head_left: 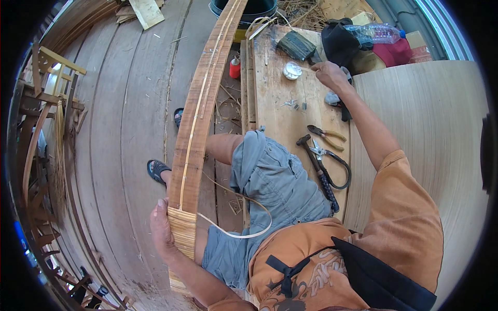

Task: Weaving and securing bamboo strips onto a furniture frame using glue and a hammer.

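A long brown wooden board (190, 145) with a pale strip down its middle runs lengthwise before me, its near end wrapped in pale cane (182, 230). My left hand (162, 228) grips that wrapped end, and a loose cane strand (239, 235) loops from it. On the wooden bench (272, 114), my right hand (328, 72) pinches a thin stick (303, 68) reaching into an open tub of white paste (292, 71). Small metal bits (294, 103), yellow-handled pincers (327, 137), a hammer (314, 160) and shears (332, 166) lie nearer me on the bench.
A bottle (373, 33), dark and red cloths (389, 52) and a dark green block (295, 45) sit at the back. A red bottle (234, 67) and bucket (248, 8) stand beside the bench. A pale panel (415, 119) is at right; wooden frames (36, 119) line the left.
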`<state>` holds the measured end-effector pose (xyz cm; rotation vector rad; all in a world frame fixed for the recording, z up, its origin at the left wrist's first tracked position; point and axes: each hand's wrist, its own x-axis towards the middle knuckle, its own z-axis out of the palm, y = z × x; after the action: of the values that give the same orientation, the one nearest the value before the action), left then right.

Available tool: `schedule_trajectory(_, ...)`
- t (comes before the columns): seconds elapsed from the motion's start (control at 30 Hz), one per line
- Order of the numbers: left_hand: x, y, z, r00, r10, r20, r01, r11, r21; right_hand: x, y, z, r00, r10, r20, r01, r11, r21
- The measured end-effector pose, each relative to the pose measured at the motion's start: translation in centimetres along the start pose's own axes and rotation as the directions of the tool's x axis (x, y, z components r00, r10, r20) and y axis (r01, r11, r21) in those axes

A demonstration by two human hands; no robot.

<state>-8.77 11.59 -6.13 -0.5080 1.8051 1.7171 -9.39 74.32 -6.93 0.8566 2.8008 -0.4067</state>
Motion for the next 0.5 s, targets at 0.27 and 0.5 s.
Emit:
schedule_trajectory(0.27, 0.1, 0.0, 0.2, 0.994, -0.033, -0.103, 0.045, 0.992, 0.117, 0.0, 2.5, 1.8, 0.989, -0.141, -0.049, 0.149, 0.958, 0.244)
schedule_trajectory(0.5, -0.3, 0.6, 1.0, 0.999, -0.003, -0.046, 0.006, 0.999, 0.052, -7.3, -5.6, 0.0, 0.988, -0.139, 0.066, 0.054, 0.716, 0.696)
